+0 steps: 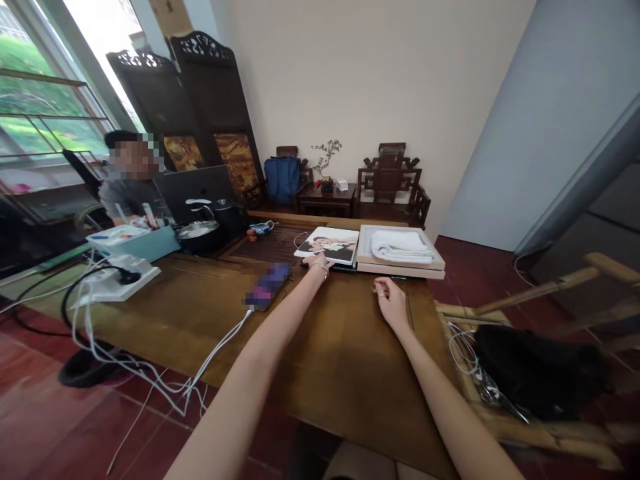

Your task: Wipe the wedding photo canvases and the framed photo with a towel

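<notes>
My left hand [317, 261] reaches to the near edge of a flat white item with a portrait photo on its cover [334, 241], maybe a photo book. Its fingers look stretched out against that edge; their undersides are hidden. A dark flat thing shows beneath the white item. My right hand [392, 301] rests near the table's far right side, fingers curled in with the tips together. Whatever they may hold is too small to make out. Just beyond it lies a shallow pale box [400, 267] with a folded white towel [401, 245] on top.
A phone [269, 287] with white cables lies left on the wooden table [345, 347]. Farther left are a white power strip [120, 277], a teal organizer [143, 247], a kettle [230, 217] and a laptop [197, 190], with a person behind. A bamboo chair [545, 290] holds a black bag [540, 370].
</notes>
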The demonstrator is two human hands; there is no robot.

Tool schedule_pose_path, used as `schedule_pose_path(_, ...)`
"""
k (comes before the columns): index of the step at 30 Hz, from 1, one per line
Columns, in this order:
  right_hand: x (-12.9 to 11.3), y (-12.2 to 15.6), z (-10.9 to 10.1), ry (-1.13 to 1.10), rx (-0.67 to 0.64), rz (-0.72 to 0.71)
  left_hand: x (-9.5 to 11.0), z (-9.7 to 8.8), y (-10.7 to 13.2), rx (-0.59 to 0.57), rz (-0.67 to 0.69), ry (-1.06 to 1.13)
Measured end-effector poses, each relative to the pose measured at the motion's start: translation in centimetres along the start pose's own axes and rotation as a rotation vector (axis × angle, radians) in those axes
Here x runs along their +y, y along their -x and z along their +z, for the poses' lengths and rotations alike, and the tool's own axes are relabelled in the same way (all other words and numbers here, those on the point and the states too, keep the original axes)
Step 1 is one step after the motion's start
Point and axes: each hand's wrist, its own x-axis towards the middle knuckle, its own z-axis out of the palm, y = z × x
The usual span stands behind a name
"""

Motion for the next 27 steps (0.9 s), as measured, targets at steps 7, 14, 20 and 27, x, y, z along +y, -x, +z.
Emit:
schedule_pose_path(7,-0.7,0.1,0.2,-0.085,0.052,0.016,5.6,-2.5,0.6,-0.051,0.183,0.032)
schedule_pose_path(14,-4.9,-0.5,-2.9,-0.337,0.178,0.032,12.0,-7.6,3.9,-0.135,0.256,0.046)
schedule_pose_path(20,-8.6,1.6,-6.3,-0.819,-0.209,0.404,11.0,-11.1,8.6,-0.212,0.031,-0.040)
schedule_pose_path(27,-7.4,6.0,-8.6,-0.524,-0.149,0.539,4.6,-13.6,11.8,-0.513,-0.096,-0.280)
